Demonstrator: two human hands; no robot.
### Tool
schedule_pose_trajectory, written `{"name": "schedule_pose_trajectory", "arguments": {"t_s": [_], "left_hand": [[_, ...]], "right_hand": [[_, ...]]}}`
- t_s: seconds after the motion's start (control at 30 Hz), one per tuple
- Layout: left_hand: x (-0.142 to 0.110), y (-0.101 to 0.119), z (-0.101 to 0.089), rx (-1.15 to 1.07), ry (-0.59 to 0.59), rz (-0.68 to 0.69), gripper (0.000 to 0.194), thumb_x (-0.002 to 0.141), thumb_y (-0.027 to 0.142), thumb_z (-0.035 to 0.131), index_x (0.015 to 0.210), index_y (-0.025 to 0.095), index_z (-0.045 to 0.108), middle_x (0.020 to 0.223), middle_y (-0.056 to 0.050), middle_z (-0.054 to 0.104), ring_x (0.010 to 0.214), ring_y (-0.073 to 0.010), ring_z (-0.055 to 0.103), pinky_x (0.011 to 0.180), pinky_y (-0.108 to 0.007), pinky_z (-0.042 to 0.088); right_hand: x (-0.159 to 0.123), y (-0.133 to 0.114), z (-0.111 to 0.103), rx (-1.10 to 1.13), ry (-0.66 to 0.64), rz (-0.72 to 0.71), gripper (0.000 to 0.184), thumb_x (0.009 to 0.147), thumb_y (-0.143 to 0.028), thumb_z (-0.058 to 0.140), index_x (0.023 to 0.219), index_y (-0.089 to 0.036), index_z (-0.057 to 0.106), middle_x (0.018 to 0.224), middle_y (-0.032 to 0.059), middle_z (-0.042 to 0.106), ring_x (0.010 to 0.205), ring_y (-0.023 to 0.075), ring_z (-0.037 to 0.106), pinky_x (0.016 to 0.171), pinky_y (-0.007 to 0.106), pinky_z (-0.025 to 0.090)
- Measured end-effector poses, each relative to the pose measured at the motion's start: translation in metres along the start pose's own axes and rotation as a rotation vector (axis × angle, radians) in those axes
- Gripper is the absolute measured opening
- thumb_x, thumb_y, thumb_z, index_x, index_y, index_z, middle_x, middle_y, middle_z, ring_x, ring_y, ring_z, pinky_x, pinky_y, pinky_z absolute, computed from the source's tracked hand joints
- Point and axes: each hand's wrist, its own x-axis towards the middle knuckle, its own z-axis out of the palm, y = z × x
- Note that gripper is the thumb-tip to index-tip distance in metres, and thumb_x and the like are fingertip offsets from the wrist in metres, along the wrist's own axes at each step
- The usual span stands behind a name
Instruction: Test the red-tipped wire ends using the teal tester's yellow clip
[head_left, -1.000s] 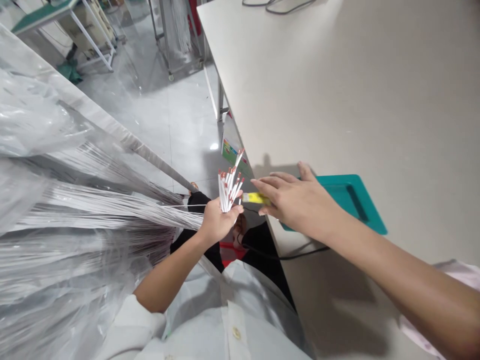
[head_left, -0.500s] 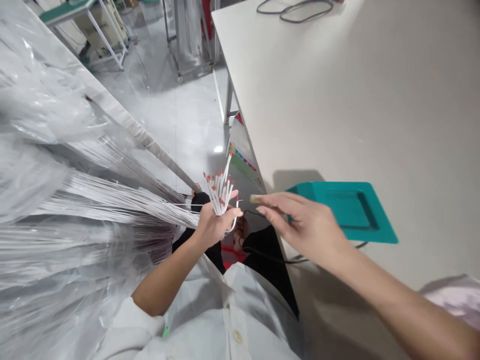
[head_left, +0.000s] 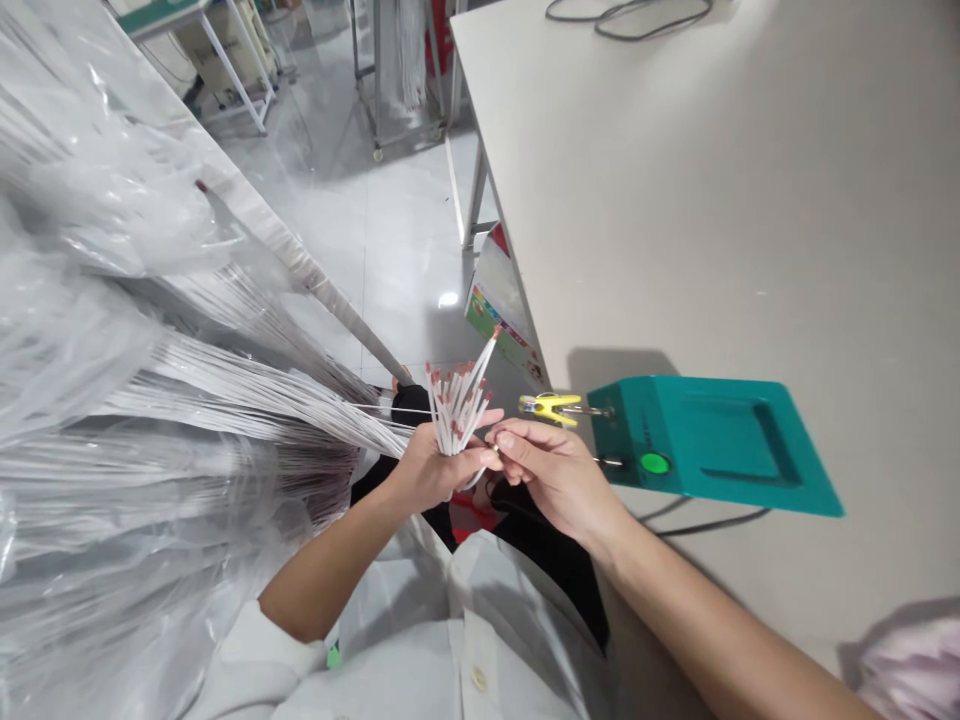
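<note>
Pale floor tiles spread out beyond a light-topped table, where a teal device with a green button sits near the edge, a yellow clip jutting from its near side. Beside the table, white wires run out from clear plastic wrapping to the person's left hand, which is wrapped firmly around them close to their ends. Its partner, the right hand, has thumb and fingertips pressed together just beside the left thumb; they seem to pinch the end of a single wire, though the fingers mostly hide it. Each strand should be light and springy, bendable yet stiff enough to stand by itself, its smooth covering perhaps a little slippery; the best hold is on the white part just behind the reddish tips. Lengthwise, the bundle stretches from the left side across to the fist, where the ends bend upward and fan out, tips pointing away from the body.
</note>
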Motion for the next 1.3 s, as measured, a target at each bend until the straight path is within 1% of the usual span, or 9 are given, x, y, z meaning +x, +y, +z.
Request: {"name": "schedule_pose_trajectory", "arguments": {"t_s": [0.17,0.27,0.47,0.6,0.7,0.83,1.13,1.23,1.3], "left_hand": [[0.004,-0.002,-0.003,0.117,0.158,0.059,0.049,0.077,0.039,0.061,0.117,0.012,0.06,0.069,-0.001,0.061,0.051,-0.0078,0.046,0.054,-0.023,0.04],[0.003,-0.002,0.001,0.188,0.104,0.096,0.037,0.08,0.038,0.056,0.105,0.011,0.066,0.053,0.003,0.052,0.05,-0.0094,0.046,0.054,-0.023,0.039],[-0.001,-0.003,0.009,0.233,0.002,0.128,0.022,0.075,0.034,0.063,0.069,0.013,0.067,0.049,0.002,0.052,0.051,-0.0105,0.048,0.055,-0.023,0.04],[0.0,-0.007,0.007,0.114,0.042,0.053,0.032,0.076,0.043,0.061,0.076,0.012,0.069,0.065,-0.004,0.066,0.05,-0.0104,0.053,0.054,-0.024,0.044],[0.003,-0.012,0.005,-0.076,0.222,0.019,0.042,0.075,0.05,0.06,0.088,0.012,0.069,0.082,-0.011,0.071,0.061,-0.0146,0.062,0.062,-0.028,0.049],[0.005,-0.013,0.005,-0.155,0.439,0.075,0.043,0.076,0.051,0.059,0.092,0.012,0.069,0.089,-0.011,0.071,0.059,-0.0112,0.059,0.057,-0.024,0.045],[-0.003,-0.003,0.013,0.01,0.279,0.11,0.02,0.072,0.032,0.066,0.077,0.013,0.069,0.06,0.001,0.058,0.049,-0.0065,0.042,0.052,-0.023,0.037],[-0.003,-0.001,0.014,0.041,0.285,0.062,0.024,0.074,0.036,0.063,0.074,0.013,0.068,0.042,0.006,0.04,0.043,-0.0066,0.036,0.048,-0.023,0.033],[-0.004,0.002,0.016,0.036,0.279,0.038,0.023,0.072,0.035,0.064,0.07,0.013,0.067,0.044,0.005,0.044,0.043,-0.0072,0.038,0.047,-0.023,0.034]], "right_hand": [[-0.01,-0.005,-0.003,-0.719,0.267,-0.584,0.022,0.079,-0.028,0.061,0.098,-0.02,0.069,0.101,0.011,0.066,0.087,0.0197,0.063,0.075,0.034,0.053],[-0.014,-0.009,0.001,-0.828,0.255,-0.753,0.021,0.081,-0.02,0.058,0.099,-0.02,0.068,0.098,0.0103,0.067,0.089,0.0184,0.064,0.079,0.032,0.052],[-0.007,-0.012,0.009,-0.597,0.177,-0.487,0.013,0.08,-0.028,0.06,0.072,-0.02,0.066,0.071,0.0031,0.067,0.063,0.0147,0.061,0.06,0.028,0.05],[-0.005,-0.012,0.006,-0.413,0.175,-0.308,0.02,0.079,-0.036,0.06,0.068,-0.019,0.062,0.063,0.0015,0.063,0.057,0.0133,0.057,0.055,0.026,0.047],[-0.007,-0.011,0.004,-0.371,0.168,-0.252,0.024,0.078,-0.04,0.059,0.068,-0.018,0.06,0.057,-0.0001,0.058,0.051,0.0119,0.052,0.05,0.024,0.044],[-0.008,-0.004,0.006,-0.455,0.159,-0.26,0.023,0.079,-0.039,0.058,0.07,-0.018,0.06,0.059,0.0007,0.057,0.052,0.0118,0.051,0.05,0.024,0.044],[-0.01,0.002,0.005,-0.788,0.043,-0.534,0.019,0.086,-0.021,0.046,0.084,-0.021,0.065,0.084,0.005,0.067,0.074,0.0153,0.064,0.067,0.028,0.052],[-0.007,-0.004,0.001,-0.771,0.156,-0.576,0.016,0.084,-0.022,0.05,0.085,-0.021,0.066,0.083,0.0052,0.068,0.074,0.0161,0.064,0.07,0.03,0.052],[-0.005,-0.005,0.001,-0.72,0.194,-0.556,0.014,0.083,-0.024,0.052,0.082,-0.021,0.066,0.078,0.0048,0.068,0.072,0.0164,0.064,0.069,0.031,0.052]]}}
